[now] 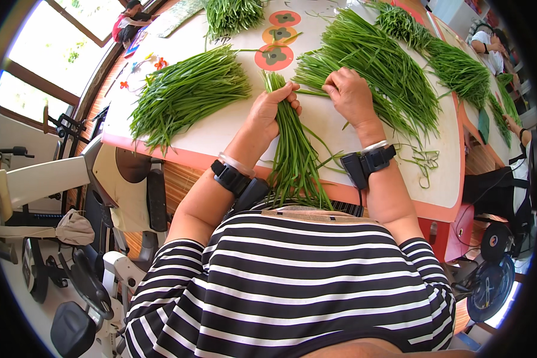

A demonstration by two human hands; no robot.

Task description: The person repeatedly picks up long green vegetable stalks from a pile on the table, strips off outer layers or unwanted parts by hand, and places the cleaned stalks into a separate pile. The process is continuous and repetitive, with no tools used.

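Observation:
My left hand (274,107) is closed round a bunch of garlic chives (292,149), pale cut ends pointing away from me and green leaves hanging toward my lap over the table's near edge. To its right, my right hand (351,98) has its fingers pinched together at the near-left edge of a large pile of garlic chives (382,65). A thin stalk runs to those fingertips, which partly hide it. Another pile of garlic chives (188,95) lies left of my left hand. A few loose leaves (423,161) are scattered near the right edge.
The white table (215,125) has a pink border and round fruit-like prints (274,56). More chives (235,15) lie at the far side and along the right (459,68). Exercise machines (122,179) stand at the left. Other people (131,24) are at the far left and right.

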